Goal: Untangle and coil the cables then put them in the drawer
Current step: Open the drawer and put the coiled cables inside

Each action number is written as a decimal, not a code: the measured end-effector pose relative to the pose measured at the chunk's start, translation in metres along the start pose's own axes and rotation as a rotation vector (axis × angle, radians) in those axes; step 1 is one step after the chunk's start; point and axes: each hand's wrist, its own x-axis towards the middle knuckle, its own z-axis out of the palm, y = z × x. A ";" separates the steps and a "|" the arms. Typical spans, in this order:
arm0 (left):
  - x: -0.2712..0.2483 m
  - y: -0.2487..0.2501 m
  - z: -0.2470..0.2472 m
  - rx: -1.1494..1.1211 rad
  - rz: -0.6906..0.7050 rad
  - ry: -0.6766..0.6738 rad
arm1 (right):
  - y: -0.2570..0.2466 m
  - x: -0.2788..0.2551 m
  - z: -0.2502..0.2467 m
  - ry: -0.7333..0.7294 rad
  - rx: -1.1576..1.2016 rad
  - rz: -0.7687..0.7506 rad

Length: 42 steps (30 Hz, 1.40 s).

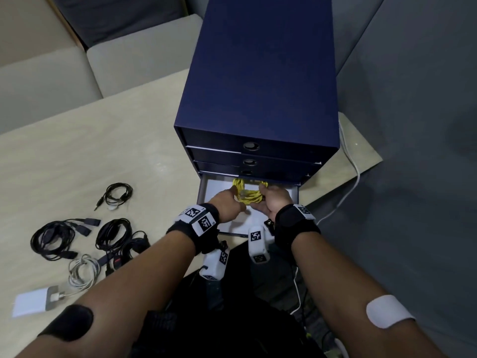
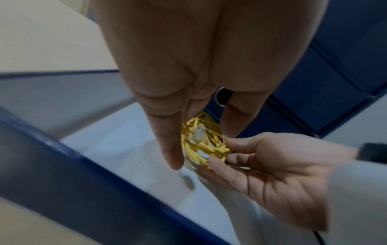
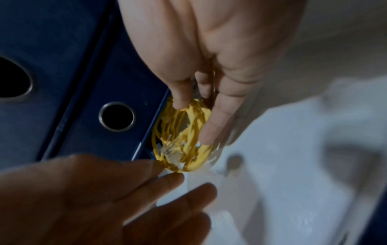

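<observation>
A coiled yellow cable [image 1: 249,194] with a clear plug is held inside the open bottom drawer [image 1: 204,195] of a dark blue drawer unit [image 1: 258,86]. My left hand [image 1: 229,200] lies on the coil's left side. In the left wrist view its fingers [image 2: 170,145] are straight and touch the yellow cable [image 2: 202,142]. My right hand [image 1: 269,198] grips the coil's right side. In the right wrist view its thumb and fingers [image 3: 211,127] pinch the yellow cable [image 3: 184,137]. The drawer's floor is white [image 3: 293,149].
Several coiled black cables [image 1: 113,233] lie on the light table [image 1: 77,156] to the left. Near the front edge are a white cable [image 1: 82,275] and a white adapter [image 1: 31,303]. Another white cord [image 1: 355,177] runs down the unit's right side. The upper drawers are closed.
</observation>
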 end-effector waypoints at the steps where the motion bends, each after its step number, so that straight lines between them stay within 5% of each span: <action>1: 0.002 0.000 -0.001 -0.057 -0.006 0.007 | 0.001 0.000 0.000 -0.004 -0.005 -0.009; 6: 0.011 0.002 -0.004 -0.302 0.001 0.091 | 0.000 -0.001 -0.004 -0.063 -0.241 0.013; 10: 0.012 0.000 -0.005 -0.395 0.014 0.085 | -0.001 0.001 0.002 -0.114 -0.137 0.053; 20: 0.012 0.003 -0.021 -0.039 0.000 -0.040 | -0.001 0.007 0.019 -0.153 0.075 0.010; 32: 0.004 -0.002 -0.038 0.010 0.061 0.003 | -0.002 0.012 0.026 -0.126 0.349 0.086; 37: -0.014 -0.019 -0.046 -0.123 0.122 0.094 | -0.009 -0.001 0.021 -0.190 -0.109 0.077; 42: -0.050 -0.059 -0.068 -0.326 0.143 0.328 | -0.012 -0.022 0.050 -0.328 -0.476 -0.097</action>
